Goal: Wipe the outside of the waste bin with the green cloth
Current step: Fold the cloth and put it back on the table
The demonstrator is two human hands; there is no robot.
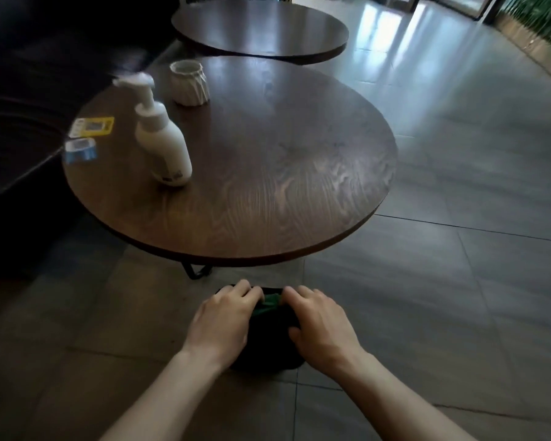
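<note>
Right now, your position: you look down at a small black waste bin point(268, 342) on the tiled floor point(427, 297), just in front of the round wooden counter point(268, 173).
Bin versus hands: it sits directly between them, its long axis upright, so neither hand is nearer.
Left hand point(221, 316): curled over the bin's left side and rim, fingers bent, touching it.
Right hand point(323, 323): cupped on the right side, thumb against the wall.
Green cloth point(269, 302): bunched at the rim between your fingertips; which hand really pinches it, you cannot tell.
Next move, as a judgement: one hand steadies the bin, the other sweeps the cloth down the wall.
Risk: a light bin may slide or tip.
Bystanders: a white pump bottle point(163, 144) and a ribbed white cup point(189, 82) stand well apart on the counter.
</note>
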